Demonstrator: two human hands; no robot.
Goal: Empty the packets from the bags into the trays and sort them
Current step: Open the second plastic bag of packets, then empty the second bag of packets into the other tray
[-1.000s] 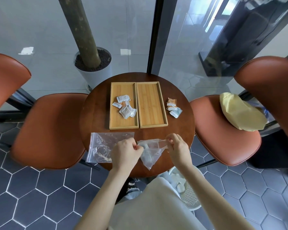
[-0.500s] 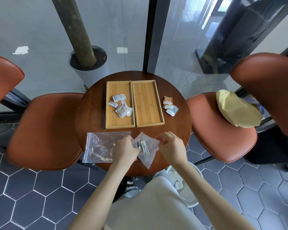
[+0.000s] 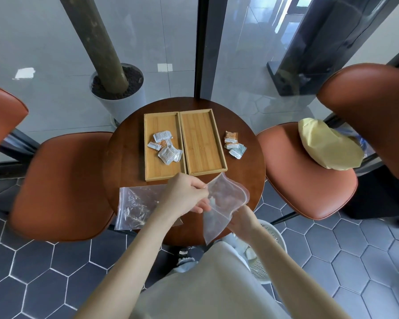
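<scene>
Pinching clear bag [image 3: 226, 194] w/ left hand [image 3: 184, 192]; right hand [image 3: 241, 221] grips its bottom.

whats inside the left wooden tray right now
The left tray holds a loose pile of small packets, mostly white with at least one orange one half buried. They overlap, so the exact count and anything beneath them cannot be told.

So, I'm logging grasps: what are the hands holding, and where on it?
Both hold one clear zip bag: left hand pinches its mouth edge, right hand grips lower down.
</scene>
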